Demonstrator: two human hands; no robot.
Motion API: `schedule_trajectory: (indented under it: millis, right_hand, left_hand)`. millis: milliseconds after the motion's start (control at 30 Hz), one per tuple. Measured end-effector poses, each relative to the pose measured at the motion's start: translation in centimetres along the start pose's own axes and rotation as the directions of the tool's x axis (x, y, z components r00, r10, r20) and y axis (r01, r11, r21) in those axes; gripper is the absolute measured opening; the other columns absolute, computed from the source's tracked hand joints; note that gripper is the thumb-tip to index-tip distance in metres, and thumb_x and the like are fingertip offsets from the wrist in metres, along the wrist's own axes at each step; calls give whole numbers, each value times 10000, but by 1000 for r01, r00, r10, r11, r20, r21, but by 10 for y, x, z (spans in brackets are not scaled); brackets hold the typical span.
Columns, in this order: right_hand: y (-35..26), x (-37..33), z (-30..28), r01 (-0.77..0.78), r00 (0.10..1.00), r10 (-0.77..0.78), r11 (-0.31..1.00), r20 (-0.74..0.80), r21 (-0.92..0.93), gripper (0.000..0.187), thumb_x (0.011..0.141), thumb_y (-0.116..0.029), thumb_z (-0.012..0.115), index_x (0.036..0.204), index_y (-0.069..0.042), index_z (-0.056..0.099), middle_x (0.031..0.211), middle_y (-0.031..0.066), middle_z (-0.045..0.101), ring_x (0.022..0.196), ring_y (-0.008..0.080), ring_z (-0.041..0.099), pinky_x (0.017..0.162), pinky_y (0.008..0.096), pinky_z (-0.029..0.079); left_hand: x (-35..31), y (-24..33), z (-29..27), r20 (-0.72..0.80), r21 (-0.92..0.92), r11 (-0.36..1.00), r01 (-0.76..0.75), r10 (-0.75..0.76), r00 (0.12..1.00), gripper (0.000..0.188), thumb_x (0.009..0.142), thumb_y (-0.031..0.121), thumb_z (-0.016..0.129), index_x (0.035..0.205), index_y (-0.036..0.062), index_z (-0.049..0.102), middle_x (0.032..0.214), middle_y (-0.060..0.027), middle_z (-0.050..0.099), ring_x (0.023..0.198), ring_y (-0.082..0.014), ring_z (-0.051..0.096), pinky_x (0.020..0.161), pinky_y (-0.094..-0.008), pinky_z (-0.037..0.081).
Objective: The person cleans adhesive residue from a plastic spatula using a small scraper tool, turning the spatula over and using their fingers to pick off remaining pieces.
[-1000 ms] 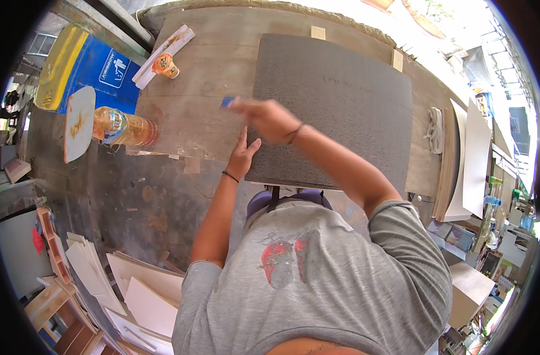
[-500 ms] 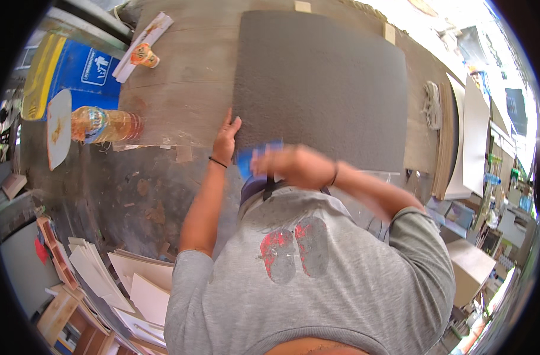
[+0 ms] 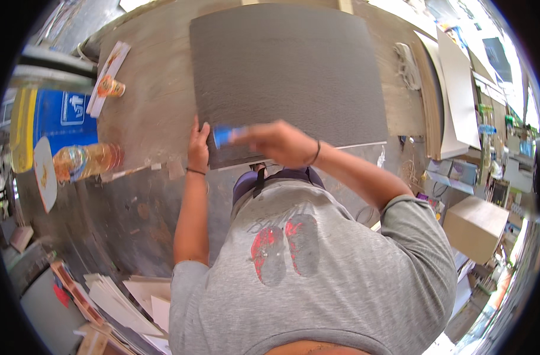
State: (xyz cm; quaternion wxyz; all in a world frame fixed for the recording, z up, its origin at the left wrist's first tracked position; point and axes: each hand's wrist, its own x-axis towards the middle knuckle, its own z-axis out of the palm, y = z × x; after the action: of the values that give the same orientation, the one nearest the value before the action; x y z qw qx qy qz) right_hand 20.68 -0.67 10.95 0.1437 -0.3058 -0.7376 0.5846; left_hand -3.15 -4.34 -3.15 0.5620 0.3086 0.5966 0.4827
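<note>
Grey sheet: I see a large dark grey textured sheet (image 3: 287, 71) lying flat on the bench (image 3: 145, 100); its near edge runs just in front of the person's chest.
Blue tool: a small blue object (image 3: 221, 136) sits over the near left corner of the grey sheet, blurred, so I cannot tell its kind.
Right hand: my view shows the right hand (image 3: 276, 142) reaching across the body to the near edge of the grey sheet, fingers closed around the blue tool, wrist with a dark band.
Left hand: the left hand (image 3: 197, 148) lies flat at the near left corner of the grey sheet, fingers together and pressed down on its edge.
Bench: worn brownish wood, scuffed left of the grey sheet.
Left of the grey sheet: a bottle (image 3: 83, 161) of amber liquid lies on its side, a small orange cup (image 3: 110, 87) farther off, and a blue container (image 3: 60, 115) beyond.
Right of the grey sheet: pale boards (image 3: 453, 89) stand stacked, with a cardboard box (image 3: 474, 228) nearer.
Hard to make out: the person's grey shirt hides the bench below the grey sheet; the right hand's fingertips are motion-blurred.
</note>
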Motion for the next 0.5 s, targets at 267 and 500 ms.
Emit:
schedule_trajectory:
  millis: [267, 500]
  right_hand:
    - [110, -28, -188, -338, 502, -362, 754, -786, -563, 358, 894, -71, 423, 1234, -88, 532, 1142, 143, 604, 1026, 297, 590, 883, 370, 479]
    - [174, -170, -281, -677, 544, -200, 470, -815, -567, 766, 848, -503, 566, 1363, 14, 335, 1401, 229, 348, 1323, 338, 308, 1073, 359, 270]
  left_hand:
    - [-6, 20, 3, -11, 390, 898, -203, 225, 974, 601, 929, 290, 523, 1350, -83, 312, 1326, -208, 441, 1198, -249, 455, 1018, -325, 324]
    - [-60, 34, 0, 216, 763, 569, -307, 222, 951, 1115, 640, 406, 804, 1417, -43, 141, 1390, -235, 355, 1281, -344, 364, 1048, -386, 308]
